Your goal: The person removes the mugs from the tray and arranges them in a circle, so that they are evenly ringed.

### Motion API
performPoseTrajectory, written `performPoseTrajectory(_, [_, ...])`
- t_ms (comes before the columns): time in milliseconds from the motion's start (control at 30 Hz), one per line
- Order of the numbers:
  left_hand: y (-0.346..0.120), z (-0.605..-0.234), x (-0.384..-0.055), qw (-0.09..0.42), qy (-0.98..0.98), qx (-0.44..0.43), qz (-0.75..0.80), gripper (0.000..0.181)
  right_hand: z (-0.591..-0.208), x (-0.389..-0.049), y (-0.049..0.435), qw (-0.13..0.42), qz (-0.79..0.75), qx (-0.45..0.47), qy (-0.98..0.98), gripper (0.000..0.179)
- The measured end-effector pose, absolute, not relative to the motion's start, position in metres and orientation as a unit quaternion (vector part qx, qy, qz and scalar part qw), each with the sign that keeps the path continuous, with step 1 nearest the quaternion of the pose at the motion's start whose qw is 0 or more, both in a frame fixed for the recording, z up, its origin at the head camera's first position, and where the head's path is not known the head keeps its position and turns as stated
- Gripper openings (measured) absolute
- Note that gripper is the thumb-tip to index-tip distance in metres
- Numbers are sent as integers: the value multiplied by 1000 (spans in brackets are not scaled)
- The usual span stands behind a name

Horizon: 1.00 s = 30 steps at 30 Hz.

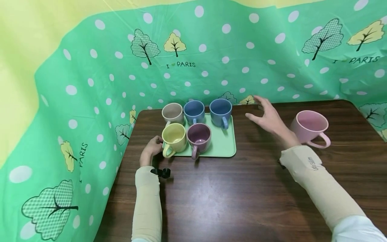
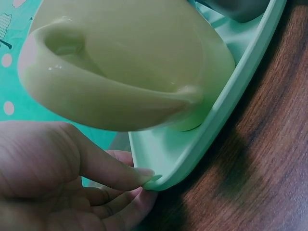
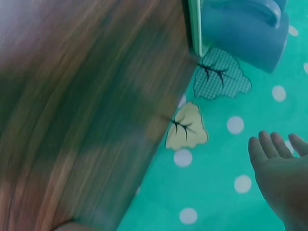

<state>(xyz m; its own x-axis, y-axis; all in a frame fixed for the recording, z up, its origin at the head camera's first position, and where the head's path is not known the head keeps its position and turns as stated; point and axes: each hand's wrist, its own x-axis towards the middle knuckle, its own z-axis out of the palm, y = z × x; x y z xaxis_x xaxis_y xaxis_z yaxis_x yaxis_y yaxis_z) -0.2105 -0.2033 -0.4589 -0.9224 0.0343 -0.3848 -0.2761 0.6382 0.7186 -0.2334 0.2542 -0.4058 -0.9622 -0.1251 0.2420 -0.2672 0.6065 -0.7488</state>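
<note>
My left hand (image 1: 152, 148) pinches the front left corner of a light green tray (image 2: 231, 108), thumb on the rim and fingers beneath. Right above that thumb is a yellow mug (image 1: 174, 137), its handle facing me. Beside it on the tray sits a purple mug (image 1: 199, 136). Behind them stand a grey-beige mug (image 1: 173, 112), a blue mug (image 1: 194, 111) and another blue mug (image 1: 220, 112) at the back right. My right hand (image 1: 267, 116) hovers to the right of the tray, fingers spread and holding nothing; the right wrist view shows its palm (image 3: 284, 185).
A pink mug (image 1: 309, 126) stands on the dark wooden table (image 1: 217, 195) at the right, partly behind my right forearm. A green polka-dot cloth (image 1: 187, 77) with tree prints hangs along the table's back and left edges.
</note>
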Motion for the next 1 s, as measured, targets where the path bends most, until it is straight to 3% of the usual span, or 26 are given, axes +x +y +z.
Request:
performPoseTrajectory(567, [-205,-458,-207,185,886,-76,418,23,-421,-262,184,8,404,79,-911,101])
performPoseTrajectory(1000, [-203,-459,-209,171,896,-64,405,22,-425,-273,157,-4,393,44,-918,108])
